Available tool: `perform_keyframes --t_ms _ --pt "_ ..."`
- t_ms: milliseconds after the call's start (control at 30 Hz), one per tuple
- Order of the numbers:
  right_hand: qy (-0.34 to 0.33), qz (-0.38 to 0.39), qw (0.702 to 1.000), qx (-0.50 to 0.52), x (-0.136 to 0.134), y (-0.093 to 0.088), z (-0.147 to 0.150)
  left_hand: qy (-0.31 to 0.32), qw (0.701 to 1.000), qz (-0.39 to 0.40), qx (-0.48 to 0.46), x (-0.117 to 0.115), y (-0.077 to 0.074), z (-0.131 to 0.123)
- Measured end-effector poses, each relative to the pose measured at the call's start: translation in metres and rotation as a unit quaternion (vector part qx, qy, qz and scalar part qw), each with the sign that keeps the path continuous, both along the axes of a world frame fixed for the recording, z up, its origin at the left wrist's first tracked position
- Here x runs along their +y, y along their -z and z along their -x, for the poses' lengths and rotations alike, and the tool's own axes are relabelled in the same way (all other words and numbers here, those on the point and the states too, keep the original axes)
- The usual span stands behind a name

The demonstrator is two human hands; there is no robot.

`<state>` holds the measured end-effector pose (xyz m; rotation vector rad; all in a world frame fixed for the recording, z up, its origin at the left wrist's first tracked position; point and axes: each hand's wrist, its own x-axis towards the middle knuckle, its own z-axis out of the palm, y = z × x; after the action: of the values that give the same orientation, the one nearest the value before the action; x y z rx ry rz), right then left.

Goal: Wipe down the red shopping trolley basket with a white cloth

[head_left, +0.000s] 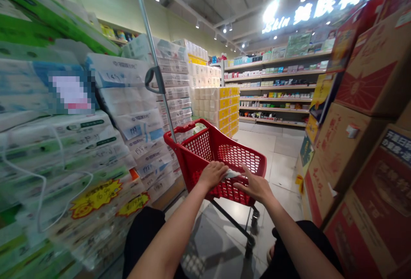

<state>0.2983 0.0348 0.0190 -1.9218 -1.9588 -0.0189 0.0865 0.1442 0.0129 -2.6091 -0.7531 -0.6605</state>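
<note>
Stacked packs (136, 131) stand beside a red cart (236, 194); left fingers (220, 169) clamp a white wipe (232, 174); right fingers (248, 175) spread near it.

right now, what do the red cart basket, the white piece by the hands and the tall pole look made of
Red cart basket: probably molded plastic, fairly glossy, given the highlights and lattice walls.
White piece: perhaps tissue or cloth, soft-looking from its crumpled shape; too small to be sure.
Tall pole: likely metal, smooth, with a silvery sheen.
</note>
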Motion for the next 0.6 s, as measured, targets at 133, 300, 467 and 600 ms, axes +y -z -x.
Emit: perform_keyframes --t_ms 133,300,467,600 --pt "0.032 0.034 0.999 -0.022 0.012 0.000 -0.006 -0.033 0.999 -0.020 -0.015 0.025 -0.011 0.039" --pt "0.029 0.094 0.993 -0.060 0.026 -0.001 -0.010 -0.084 0.995 -0.020 -0.059 0.021 -0.017 0.042" --pt "0.026 0.124 0.988 -0.086 0.036 -0.002 -0.011 -0.098 0.992 0.007 -0.083 -0.023 -0.003 -0.031" --pt "0.019 0.107 0.990 -0.086 0.035 -0.004 -0.013 -0.082 0.992 0.015 -0.097 -0.052 0.011 -0.083"
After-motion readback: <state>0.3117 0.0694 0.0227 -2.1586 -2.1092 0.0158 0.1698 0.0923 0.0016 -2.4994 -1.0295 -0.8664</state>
